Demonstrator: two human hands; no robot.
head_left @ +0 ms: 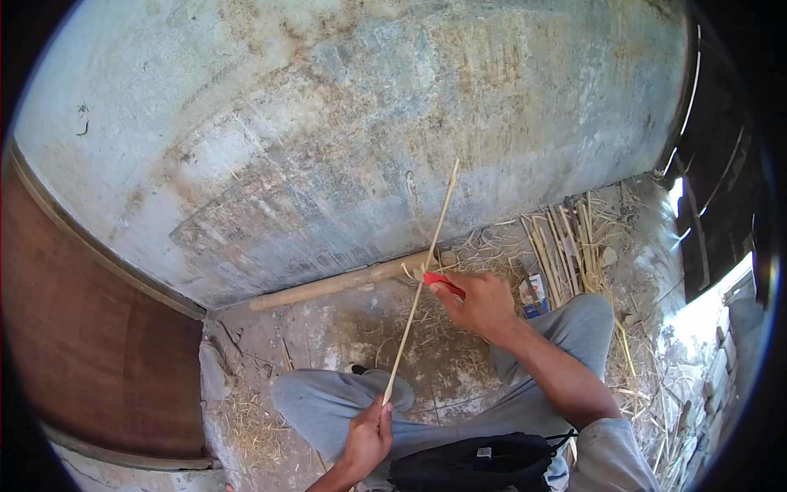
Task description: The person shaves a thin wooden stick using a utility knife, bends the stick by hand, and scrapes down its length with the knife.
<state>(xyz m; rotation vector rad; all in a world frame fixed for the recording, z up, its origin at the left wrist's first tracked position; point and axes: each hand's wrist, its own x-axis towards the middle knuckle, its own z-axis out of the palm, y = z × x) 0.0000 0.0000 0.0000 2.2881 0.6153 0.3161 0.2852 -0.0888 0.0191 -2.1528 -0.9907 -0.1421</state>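
Slender strip point(404, 344), matt wood; red tool point(443, 284), smooth, apparently plastic; wall point(344, 148), rough, matt plaster; trousers point(316, 403), soft matt cloth.

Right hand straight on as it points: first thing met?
Likely the thin pale stick: the red tool in the right hand seems to touch it. Past it, perhaps the thick pole; depth unclear.

Stick point(407, 330): near end in L hand point(366, 439). Pole point(328, 291): on flr. point(320, 330), along wall point(369, 123) base. Stick bundle point(563, 250): R of pole.
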